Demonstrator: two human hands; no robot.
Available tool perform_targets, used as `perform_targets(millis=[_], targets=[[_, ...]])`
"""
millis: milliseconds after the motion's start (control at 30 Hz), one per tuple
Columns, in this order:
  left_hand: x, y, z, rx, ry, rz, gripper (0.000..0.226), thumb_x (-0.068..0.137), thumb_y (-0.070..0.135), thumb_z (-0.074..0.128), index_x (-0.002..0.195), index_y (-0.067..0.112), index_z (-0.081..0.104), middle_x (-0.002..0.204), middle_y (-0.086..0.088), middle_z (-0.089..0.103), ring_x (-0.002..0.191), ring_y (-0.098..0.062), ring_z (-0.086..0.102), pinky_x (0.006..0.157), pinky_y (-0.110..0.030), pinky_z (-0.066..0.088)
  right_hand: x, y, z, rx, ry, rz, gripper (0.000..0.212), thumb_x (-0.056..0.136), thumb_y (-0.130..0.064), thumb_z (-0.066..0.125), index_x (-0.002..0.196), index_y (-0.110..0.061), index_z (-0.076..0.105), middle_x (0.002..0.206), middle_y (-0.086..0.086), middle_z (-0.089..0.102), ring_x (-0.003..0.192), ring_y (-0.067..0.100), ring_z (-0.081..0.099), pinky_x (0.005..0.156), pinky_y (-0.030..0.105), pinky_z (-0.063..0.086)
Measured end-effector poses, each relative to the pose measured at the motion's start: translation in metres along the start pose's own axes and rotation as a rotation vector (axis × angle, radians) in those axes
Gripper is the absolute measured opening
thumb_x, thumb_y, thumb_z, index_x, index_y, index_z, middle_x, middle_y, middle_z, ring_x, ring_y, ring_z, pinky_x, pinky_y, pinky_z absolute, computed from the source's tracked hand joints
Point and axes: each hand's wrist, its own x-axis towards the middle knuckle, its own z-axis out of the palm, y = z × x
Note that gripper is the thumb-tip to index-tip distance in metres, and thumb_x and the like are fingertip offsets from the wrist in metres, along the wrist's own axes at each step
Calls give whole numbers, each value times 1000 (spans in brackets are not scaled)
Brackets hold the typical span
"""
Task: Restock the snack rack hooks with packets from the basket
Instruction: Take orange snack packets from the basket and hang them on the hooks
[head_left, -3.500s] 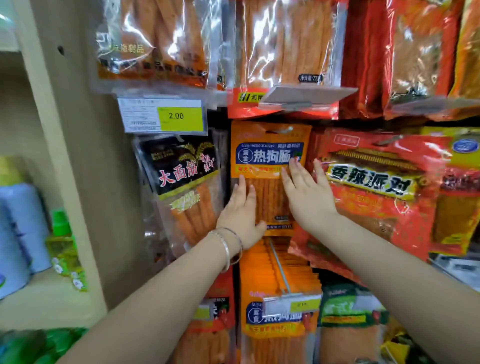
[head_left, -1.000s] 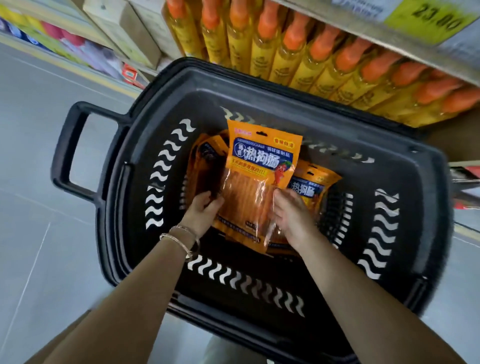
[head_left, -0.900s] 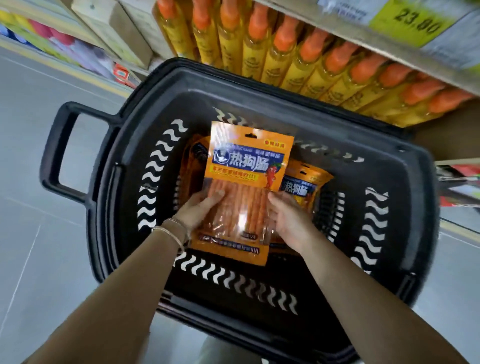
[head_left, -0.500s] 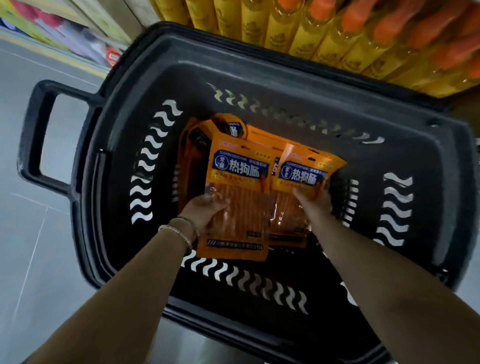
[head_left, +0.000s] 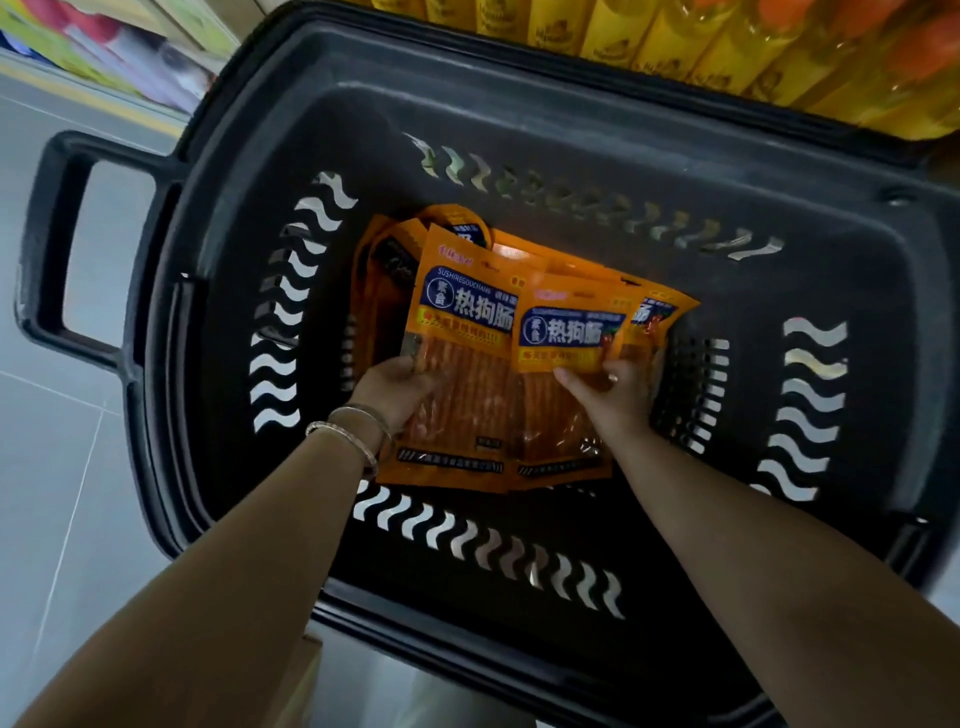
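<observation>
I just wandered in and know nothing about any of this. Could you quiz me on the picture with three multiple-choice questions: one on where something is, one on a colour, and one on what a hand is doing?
1. Where do the snack packets lie?
A on a hook; B in the basket; C on the floor.
2. What colour is the name band on them?
A dark blue; B green; C pink.
3. What is the left hand doing?
A hanging free; B holding the basket's handle; C gripping a packet's edge.

Answers: B, the basket's walls surround them; A, the white characters sit on dark blue; C, its thumb lies over a packet's left edge.
</observation>
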Motion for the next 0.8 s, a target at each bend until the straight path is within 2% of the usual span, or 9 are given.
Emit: perform_targets(millis=[67, 133, 233, 300, 433, 567, 667, 733, 800], targets=[[1, 0, 0, 8, 7, 0, 23, 84, 35, 65, 91, 13, 69, 83, -14, 73, 77, -33, 69, 50, -18, 52, -1, -6, 4, 130, 13, 13, 71, 62, -62, 76, 112, -17, 52, 118, 0, 52, 106, 20, 53, 82, 32, 40], [3, -2, -1, 8, 12, -1, 22, 83, 37, 66, 87, 16, 70, 81, -11, 73, 79, -32, 69, 62, -25, 56, -2, -8, 4, 212, 53, 15, 70, 64, -58, 77, 112, -17, 47, 109, -3, 53, 101, 19, 55, 80, 31, 40], [2, -2, 0, -52, 51, -15, 34, 77, 56, 64, 81, 23, 69, 78, -1, 72, 80, -24, 67, 72, -34, 55, -2, -15, -6, 325, 71, 32, 68, 71, -50, 76, 122, -19, 45, 115, -3, 55, 105, 19, 55, 92, 39, 45], [-2, 1, 1, -83, 75, -20, 49, 72, 69, 58, 92, 25, 68, 92, -4, 71, 86, -23, 65, 80, -38, 53, -6, -22, -16, 324, 65, 1, 48, 77, -44, 73, 115, -21, 54, 118, 2, 60, 108, 22, 58, 97, 42, 46], [-35, 20, 4, -55, 118, 45, 46, 84, 52, 57, 113, 16, 61, 91, -6, 67, 85, -27, 65, 84, -40, 53, -39, -39, -43, 344, 36, -24, 30, 82, -31, 70, 107, -17, 63, 106, 7, 66, 98, 25, 63, 82, 32, 48], [-90, 55, 2, -105, 119, 159, 39, 90, 22, 54, 128, 13, 49, 105, -11, 59, 98, -29, 59, 95, -50, 48, -98, -56, -77, 269, -4, -177, 21, 88, -26, 65, 108, -21, 63, 105, 0, 67, 96, 18, 62, 84, 31, 45], [-139, 81, 1, -130, 75, 267, 28, 85, 34, 56, 107, 16, 58, 106, -22, 63, 102, -37, 61, 95, -53, 47, -146, -64, -112, 237, 30, -311, 23, 91, -29, 61, 110, -17, 66, 101, -1, 67, 100, 21, 63, 84, 27, 45], [-170, 96, 4, -117, 69, 349, 29, 94, 43, 48, 113, 21, 56, 115, -21, 62, 109, -37, 58, 99, -47, 45, -174, -69, -142, 205, 76, -410, 26, 94, -31, 55, 112, -15, 66, 100, -1, 67, 101, 20, 61, 80, 22, 40], [-204, 111, 8, -118, 60, 391, 51, 94, 55, 39, 123, 16, 54, 123, -19, 60, 106, -31, 59, 93, -41, 47, -202, -73, -176, 227, 121, -488, 27, 97, -33, 49, 112, -17, 65, 100, -4, 67, 97, 12, 57, 80, 20, 36]])
